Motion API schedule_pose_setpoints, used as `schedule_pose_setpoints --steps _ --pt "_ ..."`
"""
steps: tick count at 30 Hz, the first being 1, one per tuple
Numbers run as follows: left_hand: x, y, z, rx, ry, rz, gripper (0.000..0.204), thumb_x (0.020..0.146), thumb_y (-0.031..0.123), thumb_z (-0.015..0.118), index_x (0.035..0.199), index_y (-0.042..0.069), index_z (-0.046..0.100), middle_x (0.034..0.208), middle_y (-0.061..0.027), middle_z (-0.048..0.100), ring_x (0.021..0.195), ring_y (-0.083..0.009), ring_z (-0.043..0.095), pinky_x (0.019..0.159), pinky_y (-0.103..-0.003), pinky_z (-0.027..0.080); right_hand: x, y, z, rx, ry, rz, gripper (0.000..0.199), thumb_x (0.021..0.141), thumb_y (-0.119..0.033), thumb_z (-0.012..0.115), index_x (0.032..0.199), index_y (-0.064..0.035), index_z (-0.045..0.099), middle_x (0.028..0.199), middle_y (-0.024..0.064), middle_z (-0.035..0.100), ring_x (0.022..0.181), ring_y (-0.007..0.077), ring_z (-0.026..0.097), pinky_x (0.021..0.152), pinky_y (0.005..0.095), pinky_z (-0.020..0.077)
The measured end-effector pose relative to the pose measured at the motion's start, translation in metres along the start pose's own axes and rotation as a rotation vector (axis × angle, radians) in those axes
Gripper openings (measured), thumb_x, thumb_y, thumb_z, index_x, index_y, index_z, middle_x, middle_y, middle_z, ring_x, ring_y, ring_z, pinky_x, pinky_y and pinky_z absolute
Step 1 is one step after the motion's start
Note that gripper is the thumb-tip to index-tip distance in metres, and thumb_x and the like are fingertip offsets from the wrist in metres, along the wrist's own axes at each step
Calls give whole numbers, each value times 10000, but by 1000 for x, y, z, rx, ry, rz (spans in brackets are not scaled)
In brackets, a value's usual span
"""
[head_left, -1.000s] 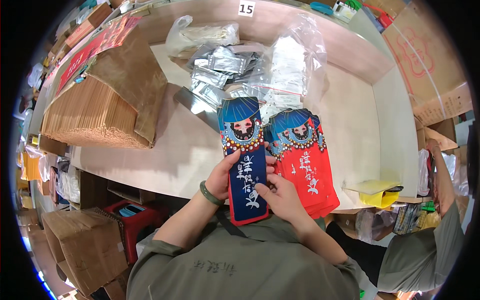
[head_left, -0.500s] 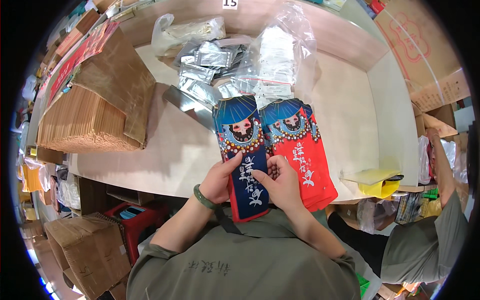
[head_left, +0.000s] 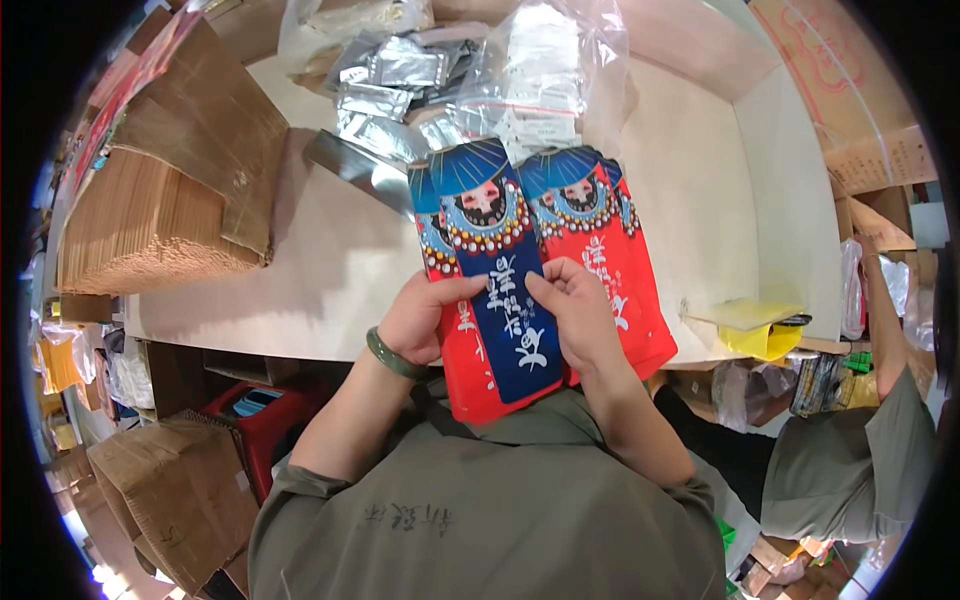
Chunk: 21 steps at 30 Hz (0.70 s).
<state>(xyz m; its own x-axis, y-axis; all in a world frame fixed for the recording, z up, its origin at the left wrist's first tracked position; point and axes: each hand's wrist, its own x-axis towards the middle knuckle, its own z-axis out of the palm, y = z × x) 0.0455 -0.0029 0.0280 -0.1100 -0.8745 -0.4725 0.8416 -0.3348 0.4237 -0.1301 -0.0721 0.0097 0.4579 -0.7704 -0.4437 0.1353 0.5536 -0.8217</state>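
My left hand (head_left: 415,312), with a green bangle at its wrist, grips a long flat red packet (head_left: 473,392) printed with a costumed figure in a blue headdress. A dark blue packet (head_left: 525,355) of like design lies slanted over it, under my left thumb. The thumb and bent fingers of my right hand (head_left: 582,318) close on the blue packet's right edge. Partly beneath that hand, a fanned stack of red packets (head_left: 642,290) lies at the table's front edge. I cannot tell whether the packets are cards or sleeves.
Silver sachets (head_left: 410,65) and a clear bag of white packets (head_left: 545,75) lie at the back of the table (head_left: 330,300). A carton of brown sheets (head_left: 150,220) stands left. A yellow holder (head_left: 765,340) sits front right, near another person's arm (head_left: 885,310).
The blue packet has shifted right and tilted across the red one, baring more red on the left. My right hand has moved right and now pinches the blue packet's edge.
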Motion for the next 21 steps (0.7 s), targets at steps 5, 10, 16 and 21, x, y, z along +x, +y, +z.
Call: schedule_pose_setpoints --steps 5,10,16,21 --pt "3 0 -7 44 28 11 332 863 27 583 1181 -39 510 1092 -151 631 950 -243 646 837 -379 537 0 -5 -1 -77 -10 -21 117 909 -116 595 888 -1 580 782 21 631 673 47 572 620 180 459" --pt "5 -1 -11 59 -3 56 331 864 37 585 1178 -32 511 1098 -150 628 958 -237 644 837 -378 537 2 -4 -11 -190 45 -38 178 924 -154 580 923 19 618 795 22 642 689 52 571 633 194 457" --pt "3 1 -19 20 39 85 355 850 33 598 1186 -23 498 1115 -150 619 971 -240 640 845 -386 539 -2 -56 -38 -212 217 -216 194 922 -155 578 948 31 629 799 50 665 661 75 607 616 212 494" --pt "-2 8 -28 13 4 99 368 853 39 590 1199 -24 481 1115 -151 619 963 -241 644 837 -384 543 6 -61 -59 -203 255 -243 157 901 -141 610 904 13 635 780 33 662 627 64 592 588 198 479"
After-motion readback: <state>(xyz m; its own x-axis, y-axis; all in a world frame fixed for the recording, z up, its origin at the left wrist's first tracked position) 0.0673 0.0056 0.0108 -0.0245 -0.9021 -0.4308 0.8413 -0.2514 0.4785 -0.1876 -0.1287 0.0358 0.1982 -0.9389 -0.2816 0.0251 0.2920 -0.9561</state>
